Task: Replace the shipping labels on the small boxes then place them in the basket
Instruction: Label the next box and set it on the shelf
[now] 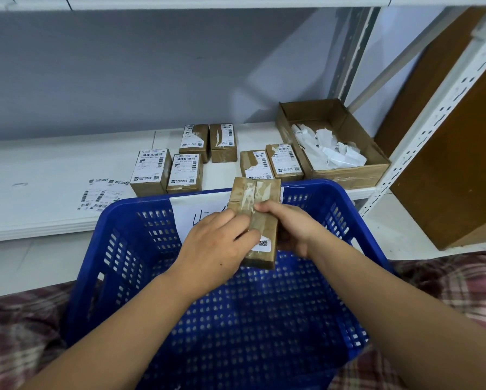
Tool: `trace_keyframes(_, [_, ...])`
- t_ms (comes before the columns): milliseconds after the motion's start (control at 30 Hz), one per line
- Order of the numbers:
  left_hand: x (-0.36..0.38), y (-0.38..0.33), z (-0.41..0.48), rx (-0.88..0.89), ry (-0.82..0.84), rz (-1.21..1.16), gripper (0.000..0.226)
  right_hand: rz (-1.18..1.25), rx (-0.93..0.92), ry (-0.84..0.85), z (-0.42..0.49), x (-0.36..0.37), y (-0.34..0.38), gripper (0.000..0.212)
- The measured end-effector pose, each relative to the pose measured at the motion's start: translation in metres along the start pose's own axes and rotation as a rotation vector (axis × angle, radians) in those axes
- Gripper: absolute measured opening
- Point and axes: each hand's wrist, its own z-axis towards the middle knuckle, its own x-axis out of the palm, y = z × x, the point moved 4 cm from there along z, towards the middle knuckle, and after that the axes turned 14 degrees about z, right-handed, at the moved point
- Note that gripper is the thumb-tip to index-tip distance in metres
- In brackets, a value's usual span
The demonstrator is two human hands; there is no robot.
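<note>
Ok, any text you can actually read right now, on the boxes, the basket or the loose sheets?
Labels on the six shelf boxes: barcodes and print, too small to read.
Loose label sheets: too small to read.
Handwritten sign on the basket: dark strokes, partly hidden by the left hand; unreadable.
Label scrap on the held box: a QR code, blurred.
Nothing reads clearly.

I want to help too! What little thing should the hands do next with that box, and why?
Probably the left hand should peel off the old label scrap it seems to pinch. The right hand holds the small box above the blue basket, but that QR-code scrap and white residue are on it, and no new label shows.
</note>
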Motion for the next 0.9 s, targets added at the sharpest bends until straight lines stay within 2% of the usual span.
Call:
trace_keyframes(133, [0.001, -0.002, 0.000, 0.018, 0.002, -0.009, 0.025, 0.004, 0.007, -0.023, 0.002, -0.002, 0.000, 0.046])
trace_keyframes(300, [0.000, -0.003, 0.000, 0.059, 0.015, 0.011, 0.015, 0.024, 0.024, -0.042, 0.002, -0.006, 0.000, 0.044])
trace_keyframes(500, [0.001, -0.004, 0.000, 0.069, 0.038, 0.003, 0.021, 0.058, 0.020, -0.068, 0.002, -0.007, 0.002, 0.039])
trace_keyframes(900, [0.006, -0.003, -0.002, 0.104, -0.021, 0.028, 0.028, 0.063, 0.034, -0.113, 0.002, -0.012, 0.003, 0.042])
